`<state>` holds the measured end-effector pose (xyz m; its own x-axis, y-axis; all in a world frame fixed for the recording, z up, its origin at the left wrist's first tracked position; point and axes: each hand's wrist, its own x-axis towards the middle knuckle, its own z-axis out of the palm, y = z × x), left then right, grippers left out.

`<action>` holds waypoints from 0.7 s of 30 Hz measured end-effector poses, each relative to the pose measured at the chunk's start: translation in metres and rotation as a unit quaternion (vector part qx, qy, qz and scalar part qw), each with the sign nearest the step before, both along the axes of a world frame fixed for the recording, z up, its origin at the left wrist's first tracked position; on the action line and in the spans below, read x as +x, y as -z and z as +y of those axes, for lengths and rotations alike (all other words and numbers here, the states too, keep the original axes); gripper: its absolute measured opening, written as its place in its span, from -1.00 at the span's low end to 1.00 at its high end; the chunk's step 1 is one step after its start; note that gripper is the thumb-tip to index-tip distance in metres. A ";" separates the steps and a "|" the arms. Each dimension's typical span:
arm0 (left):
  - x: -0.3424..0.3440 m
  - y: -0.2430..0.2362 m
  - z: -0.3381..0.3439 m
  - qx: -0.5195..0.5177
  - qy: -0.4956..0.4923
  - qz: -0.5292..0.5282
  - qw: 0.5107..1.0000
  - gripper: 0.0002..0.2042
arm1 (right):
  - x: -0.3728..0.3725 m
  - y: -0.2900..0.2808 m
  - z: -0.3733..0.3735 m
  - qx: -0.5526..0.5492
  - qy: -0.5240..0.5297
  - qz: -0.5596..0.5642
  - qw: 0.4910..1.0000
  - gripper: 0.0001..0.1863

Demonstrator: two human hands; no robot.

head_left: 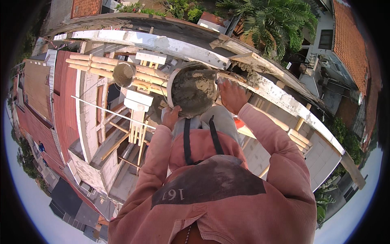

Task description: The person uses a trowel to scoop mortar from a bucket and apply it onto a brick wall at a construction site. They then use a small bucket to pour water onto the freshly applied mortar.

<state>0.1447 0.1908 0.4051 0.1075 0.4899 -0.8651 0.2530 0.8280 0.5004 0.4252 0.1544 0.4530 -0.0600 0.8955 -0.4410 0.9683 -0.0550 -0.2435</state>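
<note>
Before me a bucket [170,90] tilts, with wet grey mortar [191,91] inside it. My left hand [170,117] is closed on the near left part of its rim, thumb bent over the edge. At the bucket's right side, my right hand [233,96] is closed around what looks like the handle of a trowel. The grey, mortar-coated trowel blade [205,74] reaches over the mortar at the far side; the fingers hide most of the handle.
Bamboo poles [150,75] run beneath the bucket, carrying a smaller mortar-smeared pail [124,74] at left. A pale block [138,101] lies near it. The white wall top [280,95] curves along the far side, with a mortar-covered board [258,65] on it. Lower ground and roofs lie below.
</note>
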 end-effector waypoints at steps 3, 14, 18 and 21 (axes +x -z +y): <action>0.000 -0.004 0.000 0.013 -0.040 -0.030 0.999 -0.70 | -0.003 0.015 0.016 -0.076 -0.015 0.040 0.996 -0.65; -0.044 0.025 -0.016 0.031 0.107 0.004 0.994 -0.75 | -0.004 0.082 0.007 -0.208 0.087 0.329 0.917 -0.37; -0.041 0.008 -0.016 0.065 0.120 -0.004 0.991 -0.71 | -0.023 0.080 0.006 -0.243 0.118 0.350 0.897 -0.26; -0.039 0.008 -0.008 0.017 0.060 -0.004 0.998 -0.66 | -0.020 0.094 0.002 -0.230 0.132 0.391 0.881 -0.22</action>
